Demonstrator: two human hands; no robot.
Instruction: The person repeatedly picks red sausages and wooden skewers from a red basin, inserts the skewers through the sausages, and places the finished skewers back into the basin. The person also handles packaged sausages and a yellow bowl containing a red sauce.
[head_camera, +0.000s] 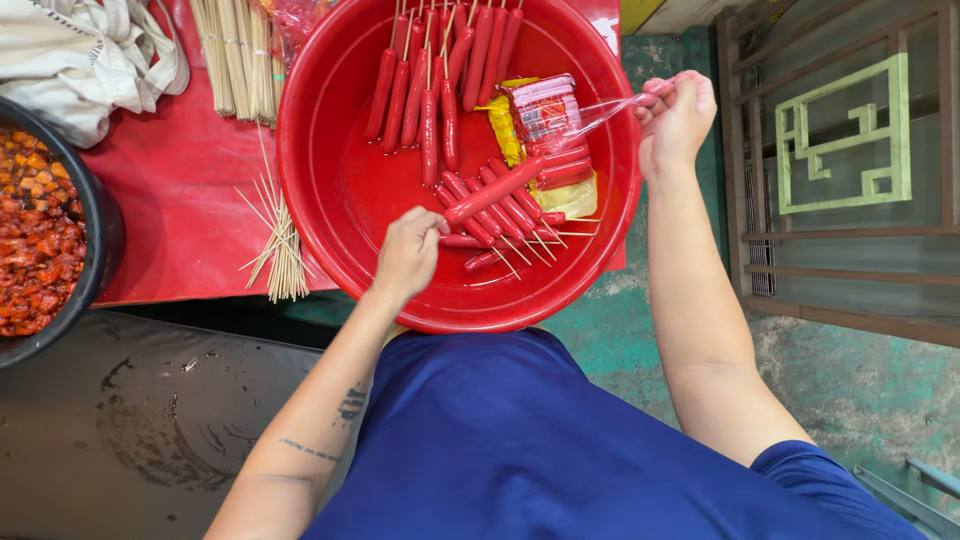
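Grip: left hand (408, 252) pinches one red sausage (493, 190); right hand (675, 115) fists a clear wrapper (600, 112).
Basin: red basin (330, 180) holds the sausage over skewered ones.
Handling: likely light, soft, slick; best held at an end.
Skewers: bamboo sticks (280, 250) lie beside it.

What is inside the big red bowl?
The bowl holds red sausages on sticks, loose ones and an opened sausage pack. The yellow thing beneath the pack is mostly covered.
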